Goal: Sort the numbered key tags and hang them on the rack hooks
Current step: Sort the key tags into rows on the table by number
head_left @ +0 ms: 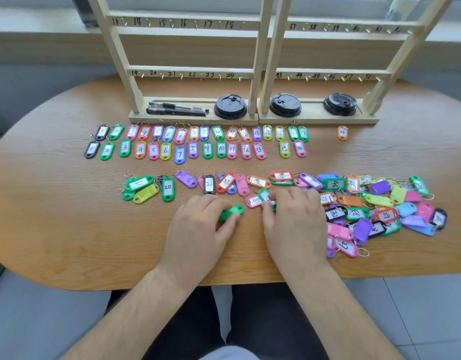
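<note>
Head view showed the oval wooden table (68, 203) spread before me. At its far side the left rack (193, 68) and the right rack (328, 71) stood side by side, their rails set with small brass hooks (181, 76) under handwritten numbers. To my right a loose heap of tags (385, 203) in many colours lay jumbled, some face up and some face down. Just in front of the racks, two sorted rows of tags (207, 149) ran left to right from 1 up to 17, each tag lying flat and apart from the hooks. My left hand (198, 224) rested on the wood with its fingers curled over a plain green tag (233, 211), gripping it against the thumb. My right hand (294, 219) lay just beside it, at the near edge of the heap, thumb and forefinger pinching a labelled green tag (264, 194) whose number I could not read. On the rack bases sat three black cup lids (230, 106), one on the left base and two on the right. Two black pens (177, 109) lay beside the left lid. A small cluster around the green tag 20 (167, 188) lay to the left of my hands. The pink tag 18 (254, 201) touched the tag in my right fingers. A lone orange tag 21 (342, 133) lay by the right rack's base.
</note>
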